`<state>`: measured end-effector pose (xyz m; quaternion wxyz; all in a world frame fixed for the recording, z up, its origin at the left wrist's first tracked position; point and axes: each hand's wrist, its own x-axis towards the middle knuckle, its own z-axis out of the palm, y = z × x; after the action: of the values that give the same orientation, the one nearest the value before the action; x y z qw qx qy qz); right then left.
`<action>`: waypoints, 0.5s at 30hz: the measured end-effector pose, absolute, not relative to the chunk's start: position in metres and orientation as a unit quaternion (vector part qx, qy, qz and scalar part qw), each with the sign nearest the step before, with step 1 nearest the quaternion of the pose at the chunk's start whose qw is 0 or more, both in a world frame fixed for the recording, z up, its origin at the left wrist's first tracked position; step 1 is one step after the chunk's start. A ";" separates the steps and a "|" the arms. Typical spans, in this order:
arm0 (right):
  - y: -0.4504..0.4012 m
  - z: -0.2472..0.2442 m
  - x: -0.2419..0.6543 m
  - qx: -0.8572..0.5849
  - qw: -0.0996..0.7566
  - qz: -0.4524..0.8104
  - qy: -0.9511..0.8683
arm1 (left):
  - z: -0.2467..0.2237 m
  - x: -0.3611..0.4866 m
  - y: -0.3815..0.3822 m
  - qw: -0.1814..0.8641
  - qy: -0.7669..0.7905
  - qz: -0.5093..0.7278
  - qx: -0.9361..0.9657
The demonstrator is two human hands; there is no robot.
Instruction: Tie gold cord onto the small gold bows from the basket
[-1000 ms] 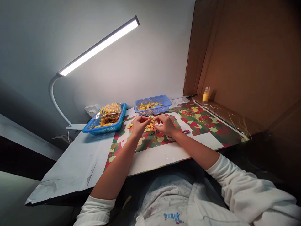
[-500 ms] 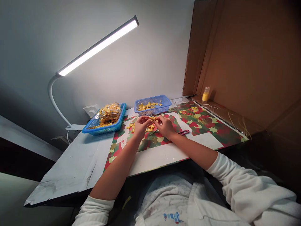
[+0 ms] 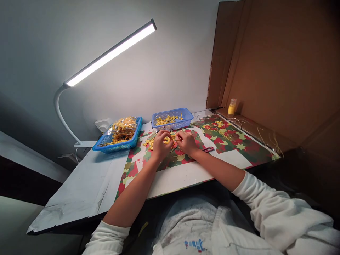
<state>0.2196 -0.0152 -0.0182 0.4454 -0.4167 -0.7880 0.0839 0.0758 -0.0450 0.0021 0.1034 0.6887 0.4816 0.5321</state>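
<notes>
Over the patterned sheet, my left hand (image 3: 162, 144) is closed in a pinch with thumb and forefinger curled into a ring. Close to its right, my right hand (image 3: 187, 143) pinches too. A thin yellow cord (image 3: 174, 138) stretches between the two sets of fingertips; the exact ends are too small to make out. Small yellow ribbon bows (image 3: 149, 143) lie beneath and left of my left hand, partly covered by it. A pink-handled tool (image 3: 208, 149) rests just right of my right wrist, its other end hidden.
A blue basket (image 3: 138, 136) with a plastic bag of yellow pieces stands at left. Behind my hands is a periwinkle basket (image 3: 183, 124) of yellow bows. Yellow cords (image 3: 221, 131) lie at right, near a small yellow bottle (image 3: 232, 107). A lit lamp (image 3: 111, 55) hangs above.
My left hand has turned and shifted slightly right, its fingers curling into a ring. The cord between the fingertips shows more clearly. My right hand has barely moved.
</notes>
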 end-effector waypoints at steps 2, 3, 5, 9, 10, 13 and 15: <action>-0.016 -0.018 0.220 -0.415 0.446 0.084 -0.788 | 0.003 0.076 -0.047 0.046 0.492 0.508 0.706; -0.016 -0.018 0.220 -0.413 0.445 0.085 -0.790 | 0.003 0.075 -0.047 0.030 0.495 0.500 0.710; -0.016 -0.018 0.220 -0.407 0.444 0.086 -0.794 | 0.002 0.073 -0.045 0.015 0.492 0.485 0.722; -0.016 -0.019 0.220 -0.393 0.443 0.087 -0.801 | 0.000 0.069 -0.038 0.014 0.479 0.458 0.749; -0.016 -0.020 0.220 -0.387 0.444 0.088 -0.803 | -0.001 0.068 -0.037 0.020 0.478 0.453 0.752; -0.016 -0.020 0.219 -0.368 0.453 0.095 -0.807 | -0.002 0.067 -0.034 0.050 0.475 0.448 0.756; -0.015 -0.020 0.219 -0.356 0.459 0.110 -0.807 | -0.001 0.068 -0.033 0.067 0.467 0.453 0.757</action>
<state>0.2191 -0.0153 -0.0198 0.4588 -0.3560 -0.8066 0.1102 0.0675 -0.0332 -0.0015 0.0670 0.7567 0.4668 0.4529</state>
